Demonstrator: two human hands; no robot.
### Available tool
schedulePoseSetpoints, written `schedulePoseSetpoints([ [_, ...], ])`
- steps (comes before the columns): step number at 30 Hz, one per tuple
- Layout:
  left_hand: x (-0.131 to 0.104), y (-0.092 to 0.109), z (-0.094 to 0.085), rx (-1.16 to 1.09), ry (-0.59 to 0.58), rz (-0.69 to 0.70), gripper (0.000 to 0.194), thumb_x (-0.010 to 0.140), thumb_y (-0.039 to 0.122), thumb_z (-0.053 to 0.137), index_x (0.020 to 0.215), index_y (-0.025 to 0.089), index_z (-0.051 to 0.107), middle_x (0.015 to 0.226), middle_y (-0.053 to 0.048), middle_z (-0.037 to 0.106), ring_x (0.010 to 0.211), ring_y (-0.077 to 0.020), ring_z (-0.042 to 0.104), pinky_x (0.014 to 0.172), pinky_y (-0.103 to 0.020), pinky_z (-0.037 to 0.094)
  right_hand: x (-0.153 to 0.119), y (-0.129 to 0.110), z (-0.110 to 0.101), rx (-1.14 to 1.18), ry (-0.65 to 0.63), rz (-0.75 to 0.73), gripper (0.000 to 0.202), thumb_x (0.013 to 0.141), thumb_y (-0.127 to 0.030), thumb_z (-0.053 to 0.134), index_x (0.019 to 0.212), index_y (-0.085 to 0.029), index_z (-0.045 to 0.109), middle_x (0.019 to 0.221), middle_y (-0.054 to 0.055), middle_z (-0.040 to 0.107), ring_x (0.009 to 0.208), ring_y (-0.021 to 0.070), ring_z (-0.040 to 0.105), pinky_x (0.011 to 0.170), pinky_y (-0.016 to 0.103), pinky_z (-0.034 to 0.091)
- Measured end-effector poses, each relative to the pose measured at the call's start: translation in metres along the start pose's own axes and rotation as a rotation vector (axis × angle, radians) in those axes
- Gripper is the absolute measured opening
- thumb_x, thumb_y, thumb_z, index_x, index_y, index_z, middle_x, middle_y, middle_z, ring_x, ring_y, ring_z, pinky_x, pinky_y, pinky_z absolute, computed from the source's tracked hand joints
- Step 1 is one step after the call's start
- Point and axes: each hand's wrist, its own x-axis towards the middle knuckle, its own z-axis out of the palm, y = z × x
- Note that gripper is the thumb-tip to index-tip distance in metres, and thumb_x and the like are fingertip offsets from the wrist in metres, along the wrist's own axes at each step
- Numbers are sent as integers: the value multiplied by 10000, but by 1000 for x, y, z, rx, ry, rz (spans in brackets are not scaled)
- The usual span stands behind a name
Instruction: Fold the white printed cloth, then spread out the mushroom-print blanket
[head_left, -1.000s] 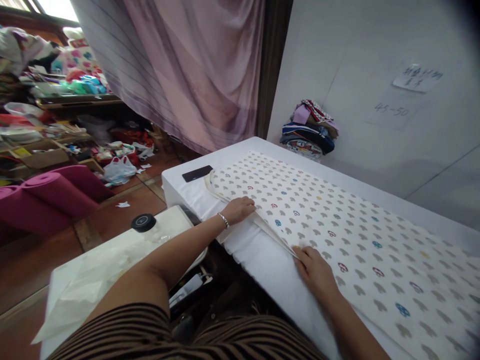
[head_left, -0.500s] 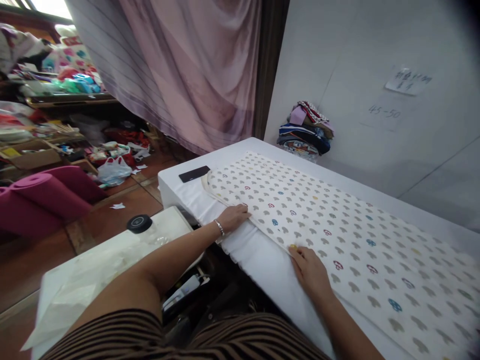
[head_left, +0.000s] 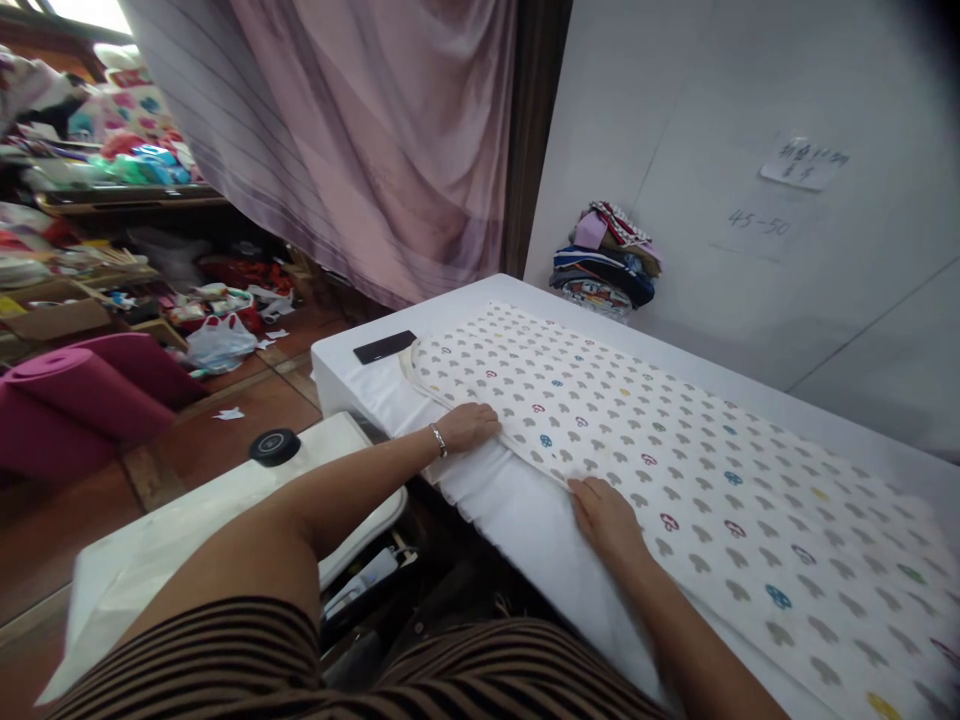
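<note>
A white cloth with grey heart-like shapes and coloured mushroom prints (head_left: 615, 430) lies spread over a white-covered table (head_left: 480, 500). At its near edge, left of centre, my left hand (head_left: 469, 428), with a silver bracelet at the wrist, has its fingers closed on the cloth's border. Further right along the same edge, my right hand (head_left: 604, 515) pinches the border between thumb and fingers. Between the two hands the edge runs fairly straight. Beyond the cloth's rounded left corner lies a dark phone (head_left: 384, 347).
A white stool-like surface (head_left: 187, 510) with a round black object (head_left: 274, 446) stands at lower left. Rolled pink mats (head_left: 90, 400) and a plastic bag (head_left: 221, 343) are on the floor. Folded clothes (head_left: 604, 262) are stacked by the wall. A pink curtain (head_left: 390, 140) hangs behind.
The view has shifted slightly. Both hands remain at the cloth's near edge, and a small yellow spot beside the right fingertips no longer shows.
</note>
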Motion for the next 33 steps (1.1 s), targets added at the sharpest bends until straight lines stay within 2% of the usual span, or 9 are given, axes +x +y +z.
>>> schedulePoseSetpoints([
  [4, 3, 0, 0, 39, -8, 6, 198, 859, 143, 390, 845, 178, 584, 828, -58, 588, 816, -167, 495, 725, -298, 363, 1, -1, -10, 162, 10, 85, 292, 892, -228, 344, 1079, -197, 566, 950, 78, 598, 885, 200, 549, 748, 319, 464],
  [9, -1, 2, -3, 29, 5, 14, 155, 845, 175, 422, 866, 192, 575, 867, -57, 587, 859, -180, 493, 733, -303, 363, 4, -1, -19, 340, -98, 207, 301, 895, -295, 314, 1059, -209, 551, 982, 53, 591, 929, 192, 548, 810, 339, 452],
  [14, -1, 5, -2, 5, 57, 79, 205, 885, 324, 418, 937, 194, 568, 934, -60, 587, 869, -181, 493, 778, -309, 369, 12, 1, -28, 428, -147, 242, 288, 884, -321, 335, 1029, -215, 560, 972, 42, 597, 917, 193, 545, 809, 341, 435],
  [18, 9, 11, 3, 40, 59, 59, 180, 883, 258, 417, 851, 184, 578, 881, -59, 595, 851, -178, 499, 776, -305, 372, 18, 1, -38, 460, -167, 243, 280, 884, -331, 340, 986, -215, 574, 938, 31, 603, 877, 188, 547, 793, 329, 429],
  [23, 10, 14, 2, 62, 46, -8, 185, 857, 143, 400, 849, 172, 583, 851, -61, 601, 814, -173, 510, 747, -303, 376, 14, -3, -40, 347, -208, 217, 307, 892, -298, 319, 1049, -211, 568, 978, 47, 597, 915, 190, 545, 807, 325, 430],
  [27, -3, 15, -3, 13, 40, 11, 199, 876, 155, 386, 879, 178, 583, 833, -55, 607, 777, -157, 516, 763, -298, 378, 6, -12, -35, 158, -361, 94, 353, 872, -191, 300, 1083, -188, 583, 1004, 84, 590, 934, 199, 556, 799, 312, 445],
  [29, -10, 17, -3, -5, 43, 16, 191, 883, 167, 390, 893, 179, 580, 831, -52, 607, 784, -153, 520, 770, -293, 377, 1, -14, -29, 77, -383, 75, 388, 852, -149, 293, 1098, -184, 591, 1037, 106, 588, 942, 209, 565, 795, 315, 456],
  [33, -18, 23, 3, 21, 57, -54, 143, 877, 201, 429, 901, 188, 569, 845, -40, 603, 798, -151, 523, 715, -280, 381, -3, -10, -7, -41, -349, 36, 424, 823, -123, 311, 1111, -212, 609, 1075, 121, 590, 948, 226, 580, 793, 319, 476],
])
